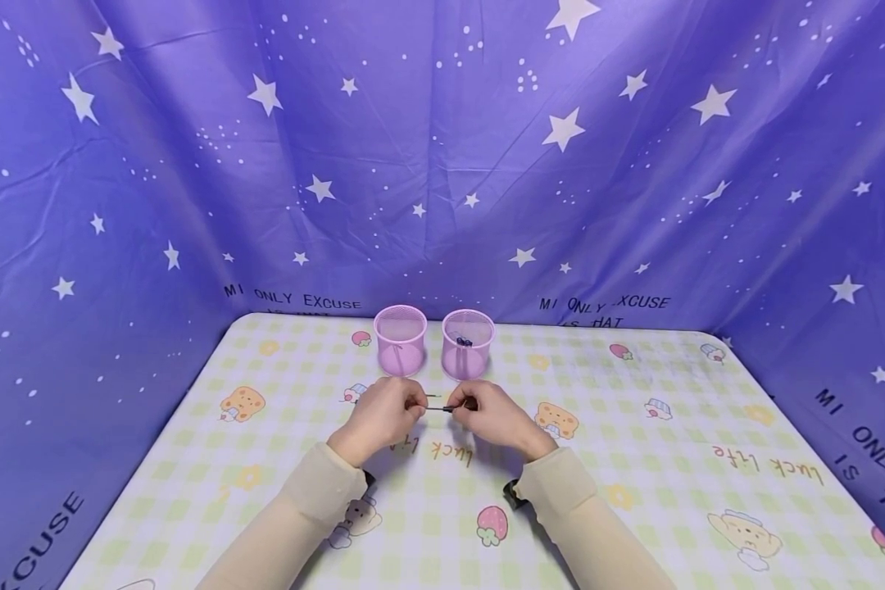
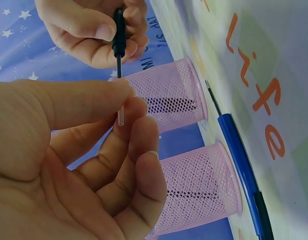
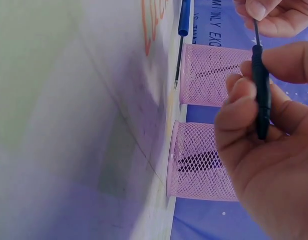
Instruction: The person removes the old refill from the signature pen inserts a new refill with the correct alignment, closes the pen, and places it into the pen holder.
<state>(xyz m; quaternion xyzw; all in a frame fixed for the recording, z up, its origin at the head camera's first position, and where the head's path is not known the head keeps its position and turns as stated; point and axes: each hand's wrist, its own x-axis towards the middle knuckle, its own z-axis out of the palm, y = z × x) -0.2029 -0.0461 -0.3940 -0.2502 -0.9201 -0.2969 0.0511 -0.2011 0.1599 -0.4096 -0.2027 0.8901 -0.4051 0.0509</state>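
Observation:
In the right wrist view my right hand grips a small screwdriver by its black handle. Its thin metal shaft points toward my left hand. Thumb and fingertips of the left hand pinch the shaft's far end, where a clear tip cap pokes out below the thumb; the rest of that end is hidden. Both hands are close together over the table, with the right hand facing the left. A blue screwdriver with a black end lies on the tablecloth near the left hand.
Two pink mesh cups stand side by side just beyond the hands. Small dark pieces lie in the right cup; a thin dark item shows through the left cup. A patterned tablecloth covers the table, with a blue star-printed curtain behind.

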